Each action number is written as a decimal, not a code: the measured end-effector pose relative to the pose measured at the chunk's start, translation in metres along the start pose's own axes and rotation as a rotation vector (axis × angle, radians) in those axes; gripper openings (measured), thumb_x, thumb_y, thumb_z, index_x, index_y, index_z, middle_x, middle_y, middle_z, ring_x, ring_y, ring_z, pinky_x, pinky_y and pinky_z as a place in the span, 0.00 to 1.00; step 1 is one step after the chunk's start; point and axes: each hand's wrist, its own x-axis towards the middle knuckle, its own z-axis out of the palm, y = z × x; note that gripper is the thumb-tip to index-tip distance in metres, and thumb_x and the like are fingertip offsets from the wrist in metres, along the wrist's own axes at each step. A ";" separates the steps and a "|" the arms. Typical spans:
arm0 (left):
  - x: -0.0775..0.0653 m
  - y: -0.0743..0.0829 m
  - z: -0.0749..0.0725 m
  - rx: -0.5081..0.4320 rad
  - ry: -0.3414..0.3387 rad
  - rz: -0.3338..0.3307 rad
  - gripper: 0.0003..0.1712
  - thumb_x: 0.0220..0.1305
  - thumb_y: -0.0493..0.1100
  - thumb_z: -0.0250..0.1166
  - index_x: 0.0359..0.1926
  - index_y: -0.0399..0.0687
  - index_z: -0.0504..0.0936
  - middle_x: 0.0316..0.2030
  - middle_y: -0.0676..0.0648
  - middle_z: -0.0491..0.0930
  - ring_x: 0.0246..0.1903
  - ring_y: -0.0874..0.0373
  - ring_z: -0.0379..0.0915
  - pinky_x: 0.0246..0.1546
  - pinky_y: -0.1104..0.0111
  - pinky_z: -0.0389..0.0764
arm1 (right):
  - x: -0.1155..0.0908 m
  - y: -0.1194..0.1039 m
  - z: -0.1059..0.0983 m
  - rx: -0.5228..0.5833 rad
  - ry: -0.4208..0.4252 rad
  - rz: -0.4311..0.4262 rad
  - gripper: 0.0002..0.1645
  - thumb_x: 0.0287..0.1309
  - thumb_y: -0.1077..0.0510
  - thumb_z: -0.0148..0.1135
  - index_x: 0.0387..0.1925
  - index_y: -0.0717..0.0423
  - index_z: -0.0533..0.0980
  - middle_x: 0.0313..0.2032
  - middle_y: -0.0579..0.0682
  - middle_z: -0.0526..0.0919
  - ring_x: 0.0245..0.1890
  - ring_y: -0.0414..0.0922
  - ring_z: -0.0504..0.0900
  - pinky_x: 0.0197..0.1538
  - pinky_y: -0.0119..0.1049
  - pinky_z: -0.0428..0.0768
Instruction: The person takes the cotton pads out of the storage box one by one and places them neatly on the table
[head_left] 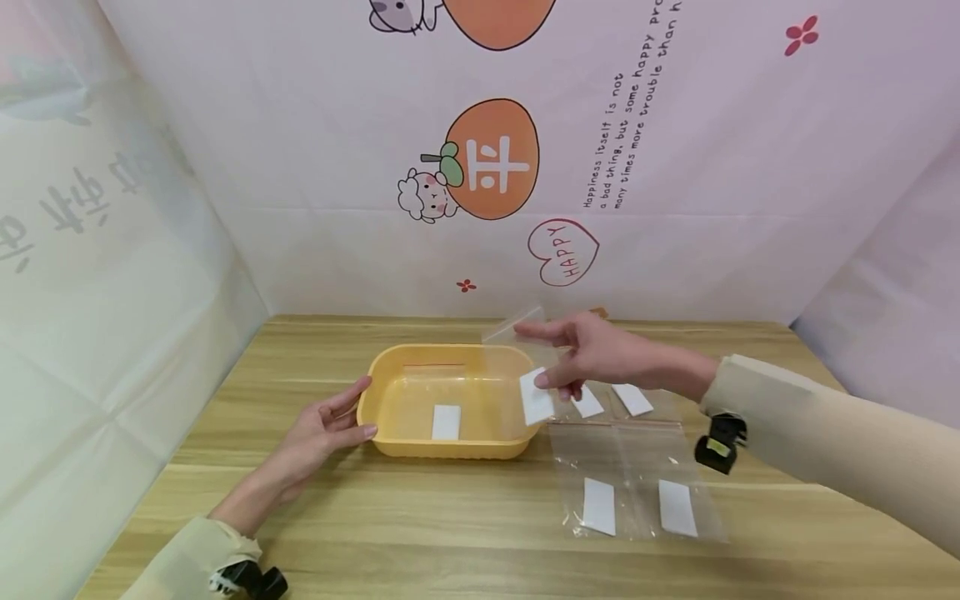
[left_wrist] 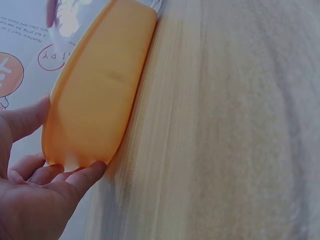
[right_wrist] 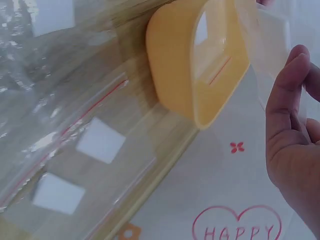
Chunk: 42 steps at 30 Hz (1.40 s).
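A yellow plastic basin (head_left: 450, 448) stands on the table. My left hand (head_left: 318, 435) grips its left end, thumb and fingers spread about the rim and side; the left wrist view shows this hand (left_wrist: 45, 185) against the basin's outer wall (left_wrist: 100, 90). Over the basin's right end, my right hand (head_left: 592, 354) pinches a clear zip bag with a white label (head_left: 536, 398). That bag (right_wrist: 272, 45) hangs from the fingers in the right wrist view. Inside the basin lies another clear bag, with a white label (head_left: 446, 422) and a red zip line.
Several clear zip bags with white labels lie right of the basin, among them a front-left one (head_left: 598, 506) and a front-right one (head_left: 677, 508). The back ones are partly hidden under my right hand. A printed cloth (head_left: 337, 250) hangs behind the wooden table (head_left: 315, 533).
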 end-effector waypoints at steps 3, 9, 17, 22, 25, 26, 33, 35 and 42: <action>0.000 0.001 0.000 0.004 0.001 0.000 0.49 0.71 0.36 0.70 0.84 0.42 0.53 0.82 0.36 0.47 0.76 0.38 0.54 0.60 0.73 0.74 | -0.016 0.011 -0.009 -0.001 0.009 0.010 0.48 0.63 0.65 0.74 0.80 0.61 0.61 0.75 0.56 0.70 0.25 0.49 0.82 0.31 0.39 0.85; 0.001 0.001 -0.001 0.007 0.003 0.001 0.49 0.71 0.36 0.70 0.84 0.41 0.53 0.82 0.37 0.46 0.76 0.38 0.54 0.60 0.73 0.74 | -0.046 0.032 -0.023 0.007 0.042 0.020 0.50 0.62 0.63 0.75 0.80 0.60 0.61 0.79 0.56 0.62 0.22 0.47 0.81 0.29 0.38 0.84; 0.002 -0.001 -0.001 0.006 0.007 -0.004 0.49 0.70 0.37 0.71 0.84 0.41 0.53 0.82 0.38 0.46 0.76 0.37 0.55 0.60 0.72 0.75 | -0.080 0.059 -0.036 0.029 0.066 -0.008 0.51 0.62 0.63 0.74 0.81 0.62 0.58 0.80 0.61 0.58 0.22 0.48 0.82 0.29 0.41 0.85; 0.002 -0.002 0.000 0.005 -0.002 0.000 0.50 0.70 0.37 0.71 0.84 0.41 0.52 0.82 0.36 0.47 0.76 0.37 0.55 0.60 0.72 0.74 | -0.104 0.079 -0.041 0.031 0.095 0.005 0.50 0.65 0.62 0.72 0.82 0.60 0.57 0.80 0.56 0.59 0.22 0.49 0.81 0.30 0.42 0.85; 0.001 -0.003 0.000 0.007 -0.004 0.002 0.50 0.70 0.37 0.71 0.84 0.40 0.52 0.82 0.36 0.46 0.76 0.37 0.54 0.60 0.73 0.74 | -0.118 0.092 -0.045 0.022 0.108 0.005 0.49 0.67 0.62 0.71 0.82 0.59 0.56 0.78 0.42 0.65 0.22 0.49 0.82 0.31 0.41 0.84; 0.000 -0.002 0.000 0.005 -0.001 0.001 0.50 0.70 0.37 0.71 0.84 0.40 0.52 0.82 0.36 0.46 0.76 0.37 0.54 0.60 0.73 0.74 | -0.122 0.097 -0.046 0.023 0.108 0.001 0.49 0.68 0.62 0.70 0.82 0.60 0.56 0.77 0.37 0.67 0.22 0.49 0.82 0.31 0.42 0.85; 0.000 0.000 0.001 0.012 0.000 0.000 0.49 0.71 0.37 0.71 0.84 0.42 0.53 0.82 0.36 0.47 0.76 0.37 0.54 0.60 0.73 0.74 | -0.153 0.131 -0.055 0.050 0.081 0.005 0.46 0.71 0.65 0.65 0.83 0.59 0.55 0.72 0.26 0.70 0.22 0.46 0.81 0.30 0.46 0.85; 0.001 0.000 0.001 0.012 0.001 0.002 0.49 0.71 0.37 0.71 0.84 0.41 0.53 0.82 0.36 0.47 0.76 0.37 0.55 0.60 0.72 0.74 | -0.162 0.141 -0.056 0.060 0.077 0.011 0.45 0.72 0.66 0.64 0.83 0.59 0.54 0.73 0.26 0.70 0.23 0.44 0.80 0.29 0.45 0.85; 0.001 -0.001 -0.001 0.013 -0.001 0.005 0.49 0.71 0.37 0.71 0.84 0.42 0.53 0.82 0.36 0.47 0.76 0.38 0.54 0.61 0.73 0.73 | -0.183 0.171 -0.061 0.122 0.029 0.025 0.43 0.74 0.69 0.59 0.83 0.52 0.57 0.74 0.25 0.67 0.25 0.42 0.82 0.29 0.45 0.85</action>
